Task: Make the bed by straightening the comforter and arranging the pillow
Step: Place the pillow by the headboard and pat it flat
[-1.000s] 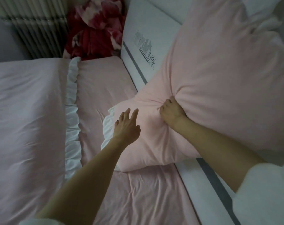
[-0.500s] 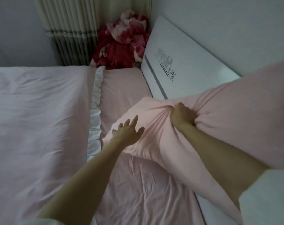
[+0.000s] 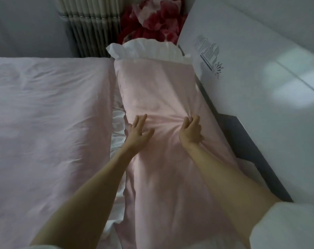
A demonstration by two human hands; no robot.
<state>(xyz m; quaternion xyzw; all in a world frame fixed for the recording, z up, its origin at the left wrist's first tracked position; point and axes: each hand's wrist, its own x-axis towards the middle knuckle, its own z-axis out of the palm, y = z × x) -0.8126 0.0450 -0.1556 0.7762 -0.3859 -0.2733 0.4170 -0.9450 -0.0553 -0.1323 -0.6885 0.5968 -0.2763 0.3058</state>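
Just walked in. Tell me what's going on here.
A person is making a bed. The pink pillow lies flat along the white headboard, its white ruffle at the far end. The right hand grips a bunch of the pillow's fabric; the left hand rests on it with fingers spread. The comforter lies spread beside the pillow, lightly creased. A red floral blanket is heaped in the far corner.

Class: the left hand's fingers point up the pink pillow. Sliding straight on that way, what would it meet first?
Likely only more pillow under the left hand, then its white ruffle; depth is unclear.
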